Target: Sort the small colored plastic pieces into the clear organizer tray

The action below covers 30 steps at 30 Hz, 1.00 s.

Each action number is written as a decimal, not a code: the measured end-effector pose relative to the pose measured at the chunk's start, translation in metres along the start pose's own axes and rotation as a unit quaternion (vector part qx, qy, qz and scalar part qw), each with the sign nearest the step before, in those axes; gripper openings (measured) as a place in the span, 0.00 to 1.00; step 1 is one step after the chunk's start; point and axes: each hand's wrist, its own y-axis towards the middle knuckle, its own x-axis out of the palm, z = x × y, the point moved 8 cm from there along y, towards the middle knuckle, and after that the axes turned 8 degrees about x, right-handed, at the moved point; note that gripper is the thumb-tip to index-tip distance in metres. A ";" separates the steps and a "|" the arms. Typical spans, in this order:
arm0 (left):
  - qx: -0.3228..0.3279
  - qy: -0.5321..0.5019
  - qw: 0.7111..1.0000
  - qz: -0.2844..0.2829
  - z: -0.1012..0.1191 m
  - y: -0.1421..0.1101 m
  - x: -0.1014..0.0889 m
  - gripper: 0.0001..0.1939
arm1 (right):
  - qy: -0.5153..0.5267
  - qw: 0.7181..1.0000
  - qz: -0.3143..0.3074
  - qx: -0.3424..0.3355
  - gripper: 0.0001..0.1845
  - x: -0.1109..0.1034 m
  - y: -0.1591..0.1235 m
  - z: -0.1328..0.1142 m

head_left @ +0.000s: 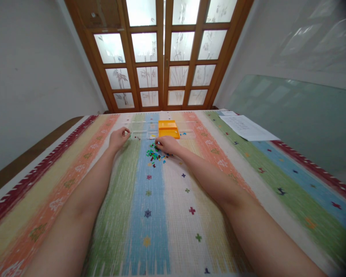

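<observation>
A pile of small coloured pieces, mostly green with some dark red, blue and yellow, lies on the striped tablecloth. My right hand is at the pile's far right side, thumb and fingers pinched together; whatever is between them is too small to tell. Farther left, my left hand is closed in a pinch at the left end of a clear plastic tray. Its fingertips hide what they hold, if anything. Between and beyond the hands stands a yellow open box with compartments. A few dark red bits lie in the clear tray.
More clear plastic extends right of the yellow box, with a few blue pieces there. Sheets of paper lie at the table's far right. Behind the striped tablecloth are wooden glass-paned doors; a glass panel leans at the right wall.
</observation>
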 end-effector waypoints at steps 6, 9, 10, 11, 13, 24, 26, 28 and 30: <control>-0.105 0.060 0.992 0.025 -0.022 -0.010 -0.005 0.15 | 0.000 1.000 -0.006 0.007 0.13 -0.001 0.000 0.000; -0.113 0.068 0.991 0.028 -0.022 -0.011 -0.005 0.16 | -0.001 1.000 -0.004 0.005 0.13 -0.001 0.000 0.000; -0.113 0.068 0.991 0.030 -0.021 -0.011 -0.005 0.16 | -0.001 1.000 -0.004 0.005 0.13 0.000 0.000 0.000; -0.113 0.068 0.991 0.031 -0.021 -0.011 -0.005 0.16 | 0.000 1.000 -0.003 0.004 0.13 0.000 0.000 0.000; -0.117 0.072 0.990 0.032 -0.023 -0.011 -0.003 0.17 | 0.002 1.000 -0.001 0.001 0.13 0.000 0.001 0.000; 0.129 0.013 0.985 -0.114 0.055 0.000 0.036 0.16 | -0.001 1.000 0.003 0.005 0.13 -0.004 -0.001 0.000; 0.160 0.006 0.977 -0.144 0.075 -0.004 0.044 0.17 | -0.004 1.000 0.005 0.007 0.13 -0.005 -0.002 0.001; 0.180 0.010 0.969 -0.170 0.091 -0.008 0.052 0.16 | -0.006 1.000 0.003 0.014 0.13 -0.006 -0.002 0.003; 0.191 0.022 0.963 -0.187 0.102 -0.013 0.059 0.16 | -0.006 1.000 0.002 0.021 0.14 -0.007 -0.002 0.006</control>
